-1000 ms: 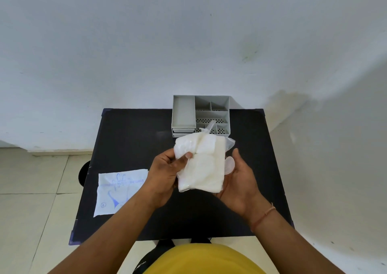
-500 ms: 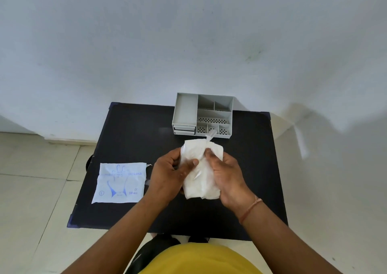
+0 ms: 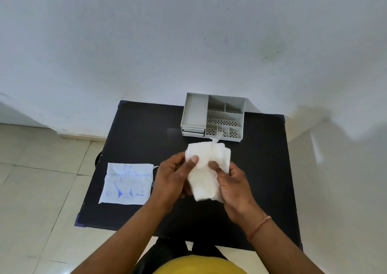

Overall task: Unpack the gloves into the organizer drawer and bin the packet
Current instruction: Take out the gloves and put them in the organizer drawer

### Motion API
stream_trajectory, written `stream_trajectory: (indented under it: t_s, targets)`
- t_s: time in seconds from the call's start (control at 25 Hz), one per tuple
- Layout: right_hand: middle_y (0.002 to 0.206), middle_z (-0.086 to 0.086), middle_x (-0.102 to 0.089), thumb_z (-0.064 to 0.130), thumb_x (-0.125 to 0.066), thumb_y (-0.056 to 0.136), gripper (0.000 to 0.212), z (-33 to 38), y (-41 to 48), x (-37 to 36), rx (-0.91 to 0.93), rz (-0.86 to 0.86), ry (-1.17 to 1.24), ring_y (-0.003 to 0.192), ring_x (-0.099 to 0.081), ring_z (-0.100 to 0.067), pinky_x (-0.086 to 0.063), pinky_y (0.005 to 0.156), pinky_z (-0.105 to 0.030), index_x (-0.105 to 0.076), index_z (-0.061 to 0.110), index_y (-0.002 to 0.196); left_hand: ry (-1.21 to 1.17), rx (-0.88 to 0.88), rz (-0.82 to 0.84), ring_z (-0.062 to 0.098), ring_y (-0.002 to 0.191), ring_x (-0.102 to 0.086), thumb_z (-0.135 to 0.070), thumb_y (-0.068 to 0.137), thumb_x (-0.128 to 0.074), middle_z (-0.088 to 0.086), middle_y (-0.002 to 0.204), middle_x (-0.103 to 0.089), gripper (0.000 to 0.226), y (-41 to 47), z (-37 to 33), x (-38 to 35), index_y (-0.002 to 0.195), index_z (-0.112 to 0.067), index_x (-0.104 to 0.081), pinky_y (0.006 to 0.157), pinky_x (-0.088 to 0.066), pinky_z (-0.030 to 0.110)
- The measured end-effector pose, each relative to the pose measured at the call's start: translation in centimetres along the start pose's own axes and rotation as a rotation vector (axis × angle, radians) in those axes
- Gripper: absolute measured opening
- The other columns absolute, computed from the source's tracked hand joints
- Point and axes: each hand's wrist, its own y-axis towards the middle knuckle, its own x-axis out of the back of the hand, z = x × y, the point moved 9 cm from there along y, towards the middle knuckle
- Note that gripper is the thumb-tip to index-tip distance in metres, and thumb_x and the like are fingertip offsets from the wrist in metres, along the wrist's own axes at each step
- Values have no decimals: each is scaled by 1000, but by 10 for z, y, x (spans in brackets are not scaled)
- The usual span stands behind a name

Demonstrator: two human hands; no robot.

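A folded stack of clear white plastic gloves (image 3: 206, 169) is held above the middle of the black table (image 3: 136, 131). My left hand (image 3: 173, 177) grips its left edge, thumb on top. On the stack's right side my right hand (image 3: 234, 184) grips too, thumb pressed on the front. One loose glove finger sticks up from the top of the stack. The empty glove packet (image 3: 126, 183), white with blue print, lies flat at the table's left edge. The grey organizer (image 3: 195, 111) stands at the back of the table, its two small drawers (image 3: 193, 131) shut.
The table stands against a white wall. Pale floor tiles (image 3: 37, 179) lie to the left. A dark round object (image 3: 98, 158) shows under the table's left edge. My yellow shirt (image 3: 199, 266) is at the bottom.
My right hand has come from under the stack's right side onto its front, thumb pressing it. The stack has been squeezed narrower and the view has shifted slightly.
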Motion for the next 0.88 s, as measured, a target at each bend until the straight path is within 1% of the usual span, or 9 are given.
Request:
stream_trajectory:
  t_s: [0.08,0.12,0.2,0.28,0.4,0.48,0.56,0.72,0.88]
  targets:
    - [114,-6,-83,26,-74,95,26,-3,8,7,-42,-19,134,104,-80,-30,-65,86,-54,-75,24,121,-73,93,-7,27,48,-63,-59,100,-56,7,86,-80,46,32,6,9,98,-19,-79,47,-49,35]
    - [117,-7,-82,26,-74,93,31,-4,12,12,-58,-30,192,107,-79,-31,-65,86,-52,-73,23,124,-90,188,-30,22,47,-61,-54,102,-57,7,90,-81,42,55,16,13,101,-18,-79,48,-46,31]
    - [119,-7,-82,26,-75,88,39,-4,21,23,-69,-72,257,108,-78,-32,-66,79,-47,-72,24,126,-157,412,-53,17,55,-64,-38,100,-66,6,96,-80,28,111,46,13,109,-14,-77,54,-50,30]
    - [120,-8,-81,28,-75,84,43,-1,29,34,-50,-117,277,106,-79,-31,-66,71,-45,-72,24,126,-302,566,-60,16,66,-69,-24,99,-68,6,94,-76,23,163,70,2,113,-6,-73,59,-55,32]
    - [125,-7,-79,30,-74,84,46,3,39,43,-9,-160,272,111,-77,-32,-67,71,-44,-71,26,129,-426,602,-136,21,76,-73,-9,100,-61,15,111,-75,22,215,89,-9,118,-2,-69,60,-57,36]
    - [123,-4,-80,31,-74,82,45,4,42,44,2,-183,267,112,-76,-31,-67,73,-45,-71,29,127,-504,591,-151,21,74,-74,-8,98,-60,13,100,-76,24,225,91,-16,119,-2,-69,59,-58,36]
    - [120,0,-81,32,-74,79,43,3,45,39,0,-198,264,112,-76,-29,-67,75,-46,-73,32,122,-543,599,-142,21,76,-74,-12,97,-61,10,92,-75,23,223,95,-18,115,-3,-71,63,-59,36]
    - [118,0,-82,31,-74,82,38,-2,48,26,-17,-220,239,109,-78,-27,-62,88,-53,-74,32,119,-551,649,-121,22,80,-71,-22,97,-63,10,103,-75,24,205,115,-10,112,-7,-74,70,-59,38]
    - [115,1,-83,28,-73,86,32,-7,54,17,-24,-238,191,105,-79,-23,-62,89,-51,-74,30,118,-406,702,-109,22,74,-67,-31,97,-68,9,96,-73,25,184,133,5,113,-11,-71,69,-59,41]
